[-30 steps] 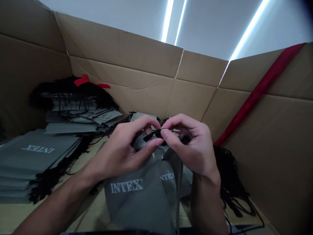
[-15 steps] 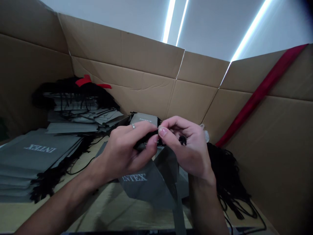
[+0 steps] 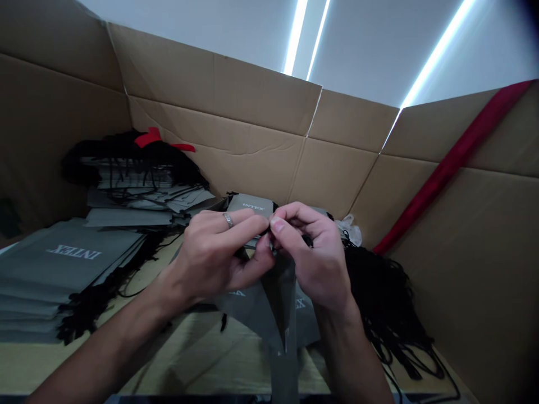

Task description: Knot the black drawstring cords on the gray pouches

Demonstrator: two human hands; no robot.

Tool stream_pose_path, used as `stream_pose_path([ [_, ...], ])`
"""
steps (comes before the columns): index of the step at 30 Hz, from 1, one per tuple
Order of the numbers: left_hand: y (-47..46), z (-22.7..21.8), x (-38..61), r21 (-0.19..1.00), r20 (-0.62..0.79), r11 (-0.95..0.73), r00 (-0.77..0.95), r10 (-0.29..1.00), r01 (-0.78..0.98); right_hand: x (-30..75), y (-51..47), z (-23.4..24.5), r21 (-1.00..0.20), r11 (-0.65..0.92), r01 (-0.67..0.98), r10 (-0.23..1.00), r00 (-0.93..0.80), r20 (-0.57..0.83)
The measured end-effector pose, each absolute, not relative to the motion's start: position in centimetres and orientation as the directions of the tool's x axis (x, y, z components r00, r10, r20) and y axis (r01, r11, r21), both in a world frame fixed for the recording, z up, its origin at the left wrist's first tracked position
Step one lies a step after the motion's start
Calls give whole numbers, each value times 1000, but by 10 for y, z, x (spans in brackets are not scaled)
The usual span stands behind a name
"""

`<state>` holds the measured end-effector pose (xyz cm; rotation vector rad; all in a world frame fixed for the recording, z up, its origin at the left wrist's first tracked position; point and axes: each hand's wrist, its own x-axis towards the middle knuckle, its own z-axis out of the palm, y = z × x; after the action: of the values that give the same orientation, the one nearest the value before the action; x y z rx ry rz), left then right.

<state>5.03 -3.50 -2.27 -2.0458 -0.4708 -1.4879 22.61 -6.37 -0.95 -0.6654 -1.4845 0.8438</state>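
Note:
A grey drawstring bag (image 3: 248,308) with white INTEX lettering hangs below my two hands, its lower part folded and dangling over the table. My left hand (image 3: 229,249), with a ring on one finger, pinches the bag's top edge between thumb and fingers. Meeting it fingertip to fingertip, my right hand (image 3: 314,249) pinches the same edge, closed. A bit of black cord shows by the right palm. Exactly what lies between the fingertips is hidden. Behind the hands lies another grey INTEX bag (image 3: 252,203).
Grey INTEX bags are stacked at the left (image 3: 76,252), with more bags and black cords piled behind (image 3: 135,174) under red strips. A heap of black cords (image 3: 383,297) lies right, near crumpled clear plastic (image 3: 349,230). Cardboard walls (image 3: 236,134) surround the table (image 3: 219,359).
My hands have drawn slightly closer together, the right one shifting left. The hanging bag has swung and folded, covering more of its lettering. The view has shifted a little.

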Motion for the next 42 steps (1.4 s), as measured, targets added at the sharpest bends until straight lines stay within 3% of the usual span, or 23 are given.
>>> stream_pose_path([
  [6,-33,-23,51,-256,943,-781,324,-73,569,224,-59,-14,-827,551,-114,826,-67,560],
  [13,-36,-18,45,-47,932,-876,337,135,480,237,-61,-8,-796,601,-73,784,-139,605],
  [16,-36,-17,45,-27,915,-894,372,158,448,241,-61,-5,-780,623,-60,766,-154,624],
  [24,-31,-22,50,-209,862,-835,499,88,509,235,-63,-5,-711,690,133,721,-43,692],
  [30,-26,-23,55,-331,843,-769,537,19,547,237,-58,-9,-681,719,135,691,-37,722],
  [42,-17,-36,70,-302,951,-803,222,-216,513,212,-56,-18,-767,632,-112,774,28,633],
])
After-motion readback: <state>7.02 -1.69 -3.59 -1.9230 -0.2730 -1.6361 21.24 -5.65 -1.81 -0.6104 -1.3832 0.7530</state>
